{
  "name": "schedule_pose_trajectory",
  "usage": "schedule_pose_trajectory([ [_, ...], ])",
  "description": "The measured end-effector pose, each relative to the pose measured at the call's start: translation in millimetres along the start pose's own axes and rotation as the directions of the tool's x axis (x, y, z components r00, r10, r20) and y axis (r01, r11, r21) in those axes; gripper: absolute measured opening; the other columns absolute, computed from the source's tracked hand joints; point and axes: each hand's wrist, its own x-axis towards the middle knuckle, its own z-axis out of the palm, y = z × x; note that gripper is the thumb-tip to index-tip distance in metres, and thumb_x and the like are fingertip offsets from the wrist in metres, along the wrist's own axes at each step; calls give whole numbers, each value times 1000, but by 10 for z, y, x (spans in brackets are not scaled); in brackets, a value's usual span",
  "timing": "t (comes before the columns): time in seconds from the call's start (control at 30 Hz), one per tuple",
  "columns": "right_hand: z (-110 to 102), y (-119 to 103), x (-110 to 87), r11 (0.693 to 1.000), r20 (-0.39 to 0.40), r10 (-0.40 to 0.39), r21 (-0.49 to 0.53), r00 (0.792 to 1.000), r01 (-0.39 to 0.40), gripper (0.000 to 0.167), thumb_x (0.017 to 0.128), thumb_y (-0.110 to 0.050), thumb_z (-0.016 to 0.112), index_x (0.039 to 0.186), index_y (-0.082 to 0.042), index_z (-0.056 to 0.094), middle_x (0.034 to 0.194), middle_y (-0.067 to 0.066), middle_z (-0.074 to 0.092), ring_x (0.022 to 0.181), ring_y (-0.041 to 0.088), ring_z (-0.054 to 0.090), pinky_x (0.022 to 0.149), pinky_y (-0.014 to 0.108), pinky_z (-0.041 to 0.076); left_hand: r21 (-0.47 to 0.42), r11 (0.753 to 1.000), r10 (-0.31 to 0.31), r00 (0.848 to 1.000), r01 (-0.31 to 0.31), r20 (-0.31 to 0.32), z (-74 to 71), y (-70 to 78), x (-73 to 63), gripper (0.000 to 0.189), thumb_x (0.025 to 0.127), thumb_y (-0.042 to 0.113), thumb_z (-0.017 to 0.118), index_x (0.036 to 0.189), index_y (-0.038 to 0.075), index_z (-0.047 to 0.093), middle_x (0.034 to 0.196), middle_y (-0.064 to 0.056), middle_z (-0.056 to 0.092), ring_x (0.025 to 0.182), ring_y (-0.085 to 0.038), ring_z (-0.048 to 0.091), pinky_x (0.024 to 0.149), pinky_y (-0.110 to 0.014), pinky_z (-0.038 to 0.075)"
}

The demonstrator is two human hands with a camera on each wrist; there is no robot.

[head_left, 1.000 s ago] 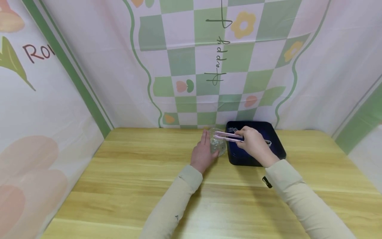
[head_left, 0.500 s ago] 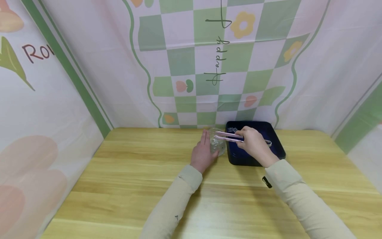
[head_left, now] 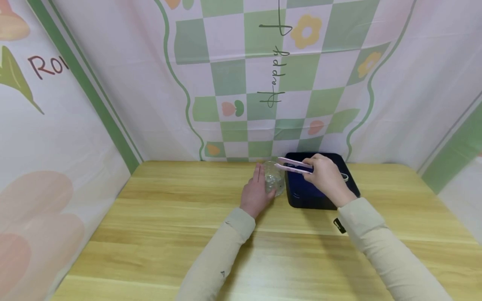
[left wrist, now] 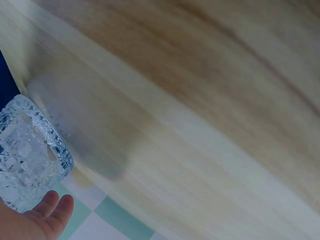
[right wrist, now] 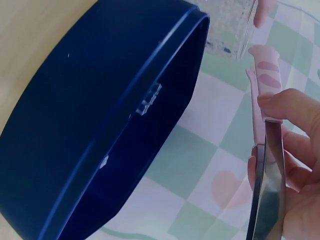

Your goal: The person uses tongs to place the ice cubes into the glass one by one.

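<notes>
In the head view my left hand [head_left: 257,194] holds a clear cut-glass container [head_left: 274,179], fingers along its left side and thumb at its near side. Clear, ice-like pieces [left wrist: 25,147] lie inside it in the left wrist view. My right hand [head_left: 325,175] grips metal tongs [right wrist: 268,185] with pink tips. Those tips point left, high by the glass rim, slightly apart with nothing visible between them. Under the right hand sits a dark blue square tray [head_left: 301,196]. Inside it, the right wrist view shows a clump of clear pieces [right wrist: 149,99] and a smaller bit [right wrist: 104,161].
A small black object [head_left: 339,225] lies on the wooden table [head_left: 180,234], near the right sleeve. Behind the table hangs a green-and-white checked cloth [head_left: 260,83], close to the far sides of the glass and tray.
My right hand has moved the tongs up and a little to the right, away from inside the glass. The left hand and the glass stay in place.
</notes>
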Motion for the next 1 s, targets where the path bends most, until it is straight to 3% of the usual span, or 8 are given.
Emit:
schedule_pose_trajectory([
  [0.27,-43,113,0,997,-36,82,-5,996,-83,32,77,-7,71,106,8,68,95,28,63,85,43,61,75,55,51,-3,1000,6,1000,-6,-8,-5,-7,-1,88,89,49,60,152,2,19,160,-9,21,104,-22,63,79,-32,57],
  [0.53,2,311,1,981,-73,193,49,979,-189,33,77,-3,69,105,13,66,96,33,64,84,44,60,76,55,49,-17,1000,1,1000,-1,7,-24,-2,-5,88,90,49,59,152,2,18,161,-9,20,104,-24,63,79,-33,57],
  [0.77,59,496,-50,969,-138,249,37,959,-246,22,73,-3,70,91,10,67,81,29,63,71,42,58,60,53,46,-4,1000,-7,1000,7,21,-30,9,-5,88,91,50,56,153,3,16,161,-8,18,106,-23,63,81,-32,57],
  [1.0,114,643,-102,959,-144,281,21,949,-281,16,71,0,65,83,11,65,74,28,60,70,44,56,58,52,43,-21,1000,-16,999,17,36,-50,17,-8,89,90,49,59,153,3,15,161,-8,17,109,-24,61,84,-33,56],
])
